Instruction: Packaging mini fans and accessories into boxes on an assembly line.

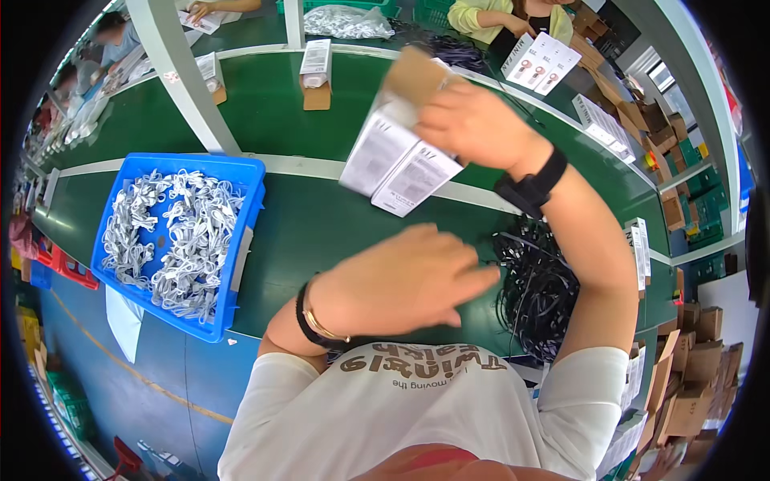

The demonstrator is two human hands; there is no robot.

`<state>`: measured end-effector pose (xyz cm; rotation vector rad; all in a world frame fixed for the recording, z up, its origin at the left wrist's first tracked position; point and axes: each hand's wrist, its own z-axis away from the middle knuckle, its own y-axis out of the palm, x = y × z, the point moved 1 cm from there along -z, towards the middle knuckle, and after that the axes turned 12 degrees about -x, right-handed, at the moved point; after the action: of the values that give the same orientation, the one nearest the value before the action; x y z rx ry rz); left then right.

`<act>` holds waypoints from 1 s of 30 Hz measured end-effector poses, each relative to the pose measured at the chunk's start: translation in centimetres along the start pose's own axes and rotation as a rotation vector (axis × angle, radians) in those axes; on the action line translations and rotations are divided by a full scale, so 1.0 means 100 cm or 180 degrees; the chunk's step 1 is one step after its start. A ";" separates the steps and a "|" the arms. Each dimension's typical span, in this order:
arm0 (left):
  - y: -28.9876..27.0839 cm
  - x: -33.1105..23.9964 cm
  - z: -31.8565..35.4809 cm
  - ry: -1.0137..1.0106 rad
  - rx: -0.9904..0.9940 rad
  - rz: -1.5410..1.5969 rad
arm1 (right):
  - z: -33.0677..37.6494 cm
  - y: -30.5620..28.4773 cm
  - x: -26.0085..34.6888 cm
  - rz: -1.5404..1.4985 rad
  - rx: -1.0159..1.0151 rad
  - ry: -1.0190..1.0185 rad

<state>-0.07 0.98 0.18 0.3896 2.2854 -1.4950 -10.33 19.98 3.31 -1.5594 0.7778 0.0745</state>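
Observation:
My right hand [465, 120] is raised over the green conveyor belt, closed on a pair of white cardboard boxes [397, 164]. The boxes are tilted side by side, with printed faces toward me and a brown flap [415, 74] sticking up at the top. Slight blur softens their edges. My left hand [401, 280] hovers over the near green table, back up, thumb and index finger apart; nothing shows in it. Right of it lies a tangled heap of black cables [533, 293]. A blue crate [258, 180] of bundled white cables stands at the left.
A white post [180, 76] rises beyond the crate. Small white boxes with brown flaps [316, 74] stand on the belt. Across it, a person in yellow sleeves [477, 16] handles white boxes [541, 62]. Brown cartons [694, 385] pile up at the right.

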 end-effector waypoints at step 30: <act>-0.019 0.049 0.020 -0.1262 -0.1975 -0.1974 | 0.034 0.132 0.072 -0.4467 -0.1406 0.3526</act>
<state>-4.88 -1.48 -1.25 -0.7741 2.4645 -0.8695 -10.17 20.82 -12.10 -2.2269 0.2728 -1.8552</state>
